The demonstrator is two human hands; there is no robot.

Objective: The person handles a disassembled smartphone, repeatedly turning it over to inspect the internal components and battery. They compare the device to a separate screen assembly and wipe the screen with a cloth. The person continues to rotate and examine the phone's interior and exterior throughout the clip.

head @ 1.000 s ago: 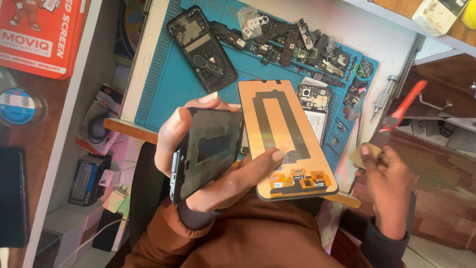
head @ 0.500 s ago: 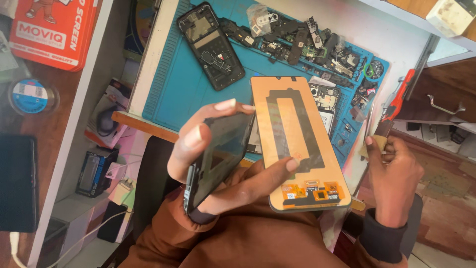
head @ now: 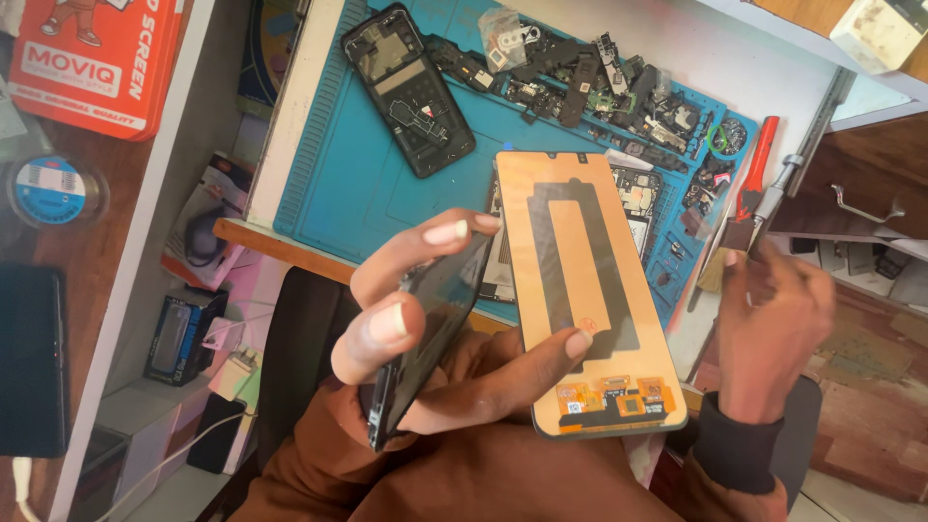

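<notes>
My left hand (head: 454,329) grips two phone parts at once. A black phone panel (head: 425,338) sits edge-on between thumb and fingers, and my index finger presses on a copper-backed display panel (head: 590,290) with orange flex connectors at its lower end. Both are held over my lap, just in front of the blue work mat (head: 348,174). My right hand (head: 773,319) is blurred, its fingertips at the lower end of a red-handled tool (head: 757,169) that lies at the mat's right edge. Whether it still grips the tool is unclear.
A black phone frame (head: 411,92) lies on the mat's left half, and several small phone parts (head: 599,82) are heaped along its far side. A red box (head: 92,63) and a tape roll (head: 53,188) sit at left, with an open drawer (head: 851,208) at right.
The red-handled tool has gone from raised in my right hand down to the mat's edge. My left hand has turned the black panel more edge-on and brought both parts closer.
</notes>
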